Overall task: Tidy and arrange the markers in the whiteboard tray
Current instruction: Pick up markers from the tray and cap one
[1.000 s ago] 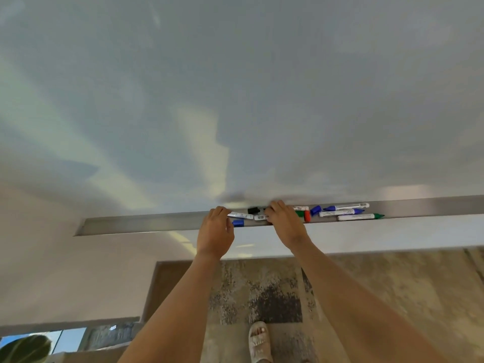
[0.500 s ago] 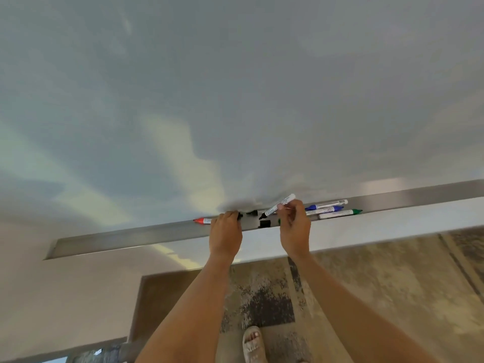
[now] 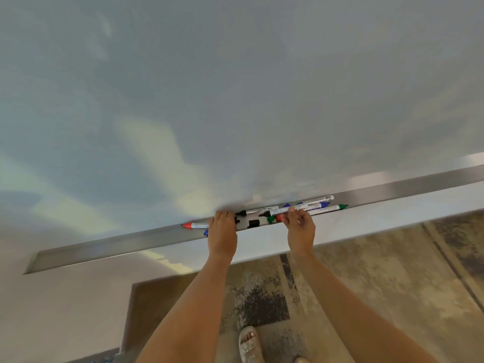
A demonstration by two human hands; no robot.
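A long metal whiteboard tray (image 3: 117, 247) runs from lower left to upper right. My left hand (image 3: 222, 231) lies on it, fingers curled over a red-capped marker (image 3: 195, 225) that sticks out to the left; a blue cap (image 3: 206, 233) shows under the hand. My right hand (image 3: 300, 226) pinches a white marker with a black tip (image 3: 277, 212), held low along the tray. Between the hands lie a black marker (image 3: 248, 212) and a loose black cap (image 3: 253, 224). Green (image 3: 271, 219) and red ends peek out below my right fingers. Three markers (image 3: 320, 205) lie side by side at right.
The whiteboard (image 3: 235, 100) fills the view above the tray. Below it are a white wall strip, a patterned rug (image 3: 379, 284) and my sandalled foot (image 3: 250, 344). The tray's left stretch and far right stretch hold nothing.
My right hand has lowered the black-tipped marker from a raised tilt to nearly flat over the tray. My left hand stays on the red marker.
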